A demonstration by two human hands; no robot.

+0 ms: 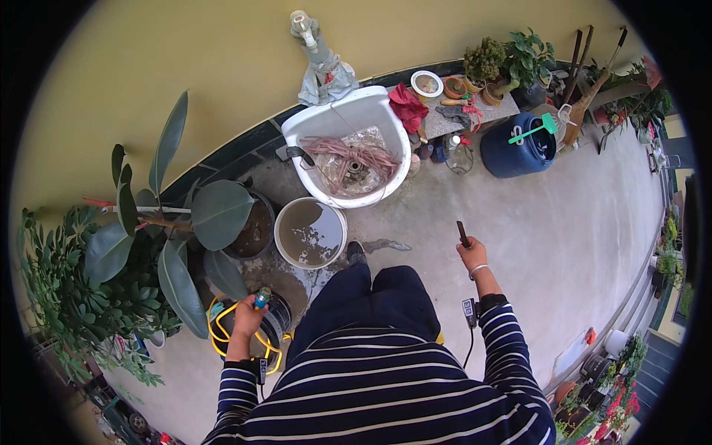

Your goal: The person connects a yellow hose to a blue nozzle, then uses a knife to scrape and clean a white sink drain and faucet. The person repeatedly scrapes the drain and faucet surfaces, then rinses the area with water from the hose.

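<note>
My left hand (248,319) is closed around a small blue-green fitting with a brassy end (262,298), which looks like a hose nozzle. Beneath it, loops of yellow hose (220,326) hang over a black bucket (279,315). Out to the right, my right hand (472,256) grips a short, dark brown, flat stick-like piece (463,233), whose kind I cannot make out. A white bucket of murky water (345,241) stands ahead of my left hand. Behind that is a white basin (404,152) with reddish-brown strands (348,159) lying in it.
A large-leafed potted plant (222,215) leans close on the left. A tap wrapped in plastic (315,52) juts from the wall. A blue barrel (512,152) with a green long-handled tool (535,129) stands far right, beside a low slab (489,115) holding pots and a red cloth (408,107).
</note>
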